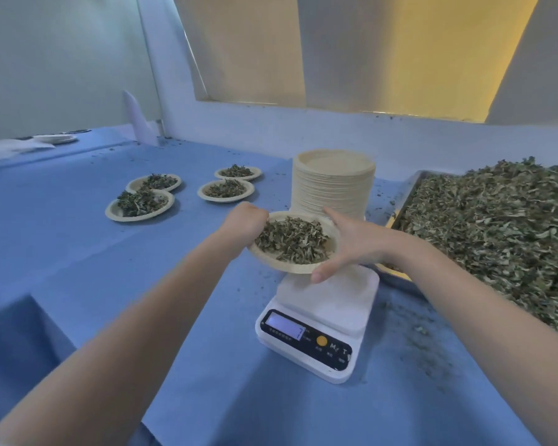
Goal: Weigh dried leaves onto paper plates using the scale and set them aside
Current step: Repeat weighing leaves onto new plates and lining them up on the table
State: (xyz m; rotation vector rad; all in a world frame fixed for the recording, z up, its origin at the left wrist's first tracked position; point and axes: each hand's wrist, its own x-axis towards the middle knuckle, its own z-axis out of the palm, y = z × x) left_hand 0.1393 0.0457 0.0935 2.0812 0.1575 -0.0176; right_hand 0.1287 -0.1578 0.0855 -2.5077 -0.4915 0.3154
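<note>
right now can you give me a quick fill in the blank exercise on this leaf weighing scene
1. Both hands, left hand and right hand, hold a round paper plate of dried leaves above the white digital ____.
2. On the blue table cover, ____ filled paper plates sit to the left.
3. The tall stack of empty paper plates stands ____ the scale.
4. The metal tray of loose dried leaves lies on the person's ____ side.

Missing words: scale; four; behind; right

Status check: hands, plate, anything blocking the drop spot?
Left hand and right hand grip filled plate, lifted above scale. Four filled plates set aside left. Nothing blocking.
</note>
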